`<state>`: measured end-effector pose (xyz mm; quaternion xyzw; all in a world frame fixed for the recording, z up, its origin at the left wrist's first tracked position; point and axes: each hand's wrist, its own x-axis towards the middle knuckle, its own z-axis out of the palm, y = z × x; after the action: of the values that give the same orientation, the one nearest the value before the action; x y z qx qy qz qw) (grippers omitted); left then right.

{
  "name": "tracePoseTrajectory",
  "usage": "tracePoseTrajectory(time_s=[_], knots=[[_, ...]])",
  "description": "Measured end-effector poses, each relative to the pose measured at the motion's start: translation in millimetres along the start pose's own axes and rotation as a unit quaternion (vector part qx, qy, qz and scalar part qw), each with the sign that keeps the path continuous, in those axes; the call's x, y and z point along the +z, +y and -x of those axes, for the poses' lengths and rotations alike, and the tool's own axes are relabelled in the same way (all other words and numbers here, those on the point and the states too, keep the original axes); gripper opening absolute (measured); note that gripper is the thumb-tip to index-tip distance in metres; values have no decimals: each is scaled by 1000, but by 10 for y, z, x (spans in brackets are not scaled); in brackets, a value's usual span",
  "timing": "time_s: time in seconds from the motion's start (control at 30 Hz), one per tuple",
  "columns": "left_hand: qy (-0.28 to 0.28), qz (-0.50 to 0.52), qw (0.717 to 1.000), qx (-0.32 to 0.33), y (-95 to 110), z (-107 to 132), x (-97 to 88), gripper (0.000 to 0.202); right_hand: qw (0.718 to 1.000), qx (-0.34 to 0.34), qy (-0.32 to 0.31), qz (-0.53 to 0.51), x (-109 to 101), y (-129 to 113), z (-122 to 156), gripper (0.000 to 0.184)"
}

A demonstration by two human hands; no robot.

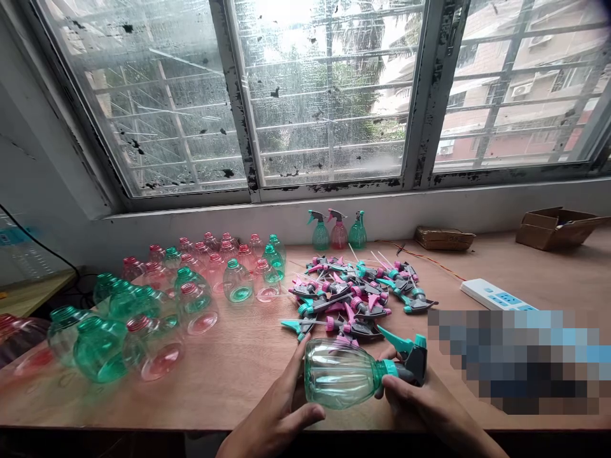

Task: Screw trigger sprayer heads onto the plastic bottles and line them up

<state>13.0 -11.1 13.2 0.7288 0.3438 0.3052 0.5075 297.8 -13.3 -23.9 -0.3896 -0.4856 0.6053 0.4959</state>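
Observation:
A green spray bottle (pixel 340 374) lies on its side in the air near the table's front edge, its base to the left. Its teal collar and dark grey trigger head (pixel 414 361) are seated on the neck at the right. My right hand (pixel 415 397) grips the collar between thumb and fingers. Around the bottle's base curves my left hand (pixel 286 397), thumb below and fingers partly hidden behind it. Just beyond the bottle lies a heap of pink, teal and grey spray heads (pixel 353 289) with thin tubes.
Many headless green (pixel 100 350) and pink bottles (pixel 155 346) stand on the left of the table. Several complete spray bottles (pixel 338 232) line the wall. At the right are a white power strip (pixel 496 296), an open cardboard box (pixel 558 229) and a flattened brown package (pixel 443 238).

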Motion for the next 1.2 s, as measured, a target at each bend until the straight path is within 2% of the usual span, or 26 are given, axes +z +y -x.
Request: tracePoseTrajectory(time_s=[0.13,0.4,0.63,0.8,1.0,1.13,1.2], knots=[[10,0,1000,5,12,8,7,106,1000,0,8,-1,1,-1,3,45],[-24,-4,1000,6,-27,43,-22,103,1000,-2,3,-7,2,-17,12,41],[2,-46,999,-1,-10,55,2,106,1000,-5,12,-12,0,12,4,43],[8,-55,998,-32,6,16,-22,106,1000,6,15,-2,16,-9,12,44],[6,-19,1000,0,-24,-9,7,105,1000,7,17,-7,28,-18,15,46],[4,27,1000,-13,-85,-1,39,101,1000,-1,11,-13,24,-6,7,45],[-1,51,999,-17,-89,1,41,106,1000,-5,10,-14,26,-5,6,46]])
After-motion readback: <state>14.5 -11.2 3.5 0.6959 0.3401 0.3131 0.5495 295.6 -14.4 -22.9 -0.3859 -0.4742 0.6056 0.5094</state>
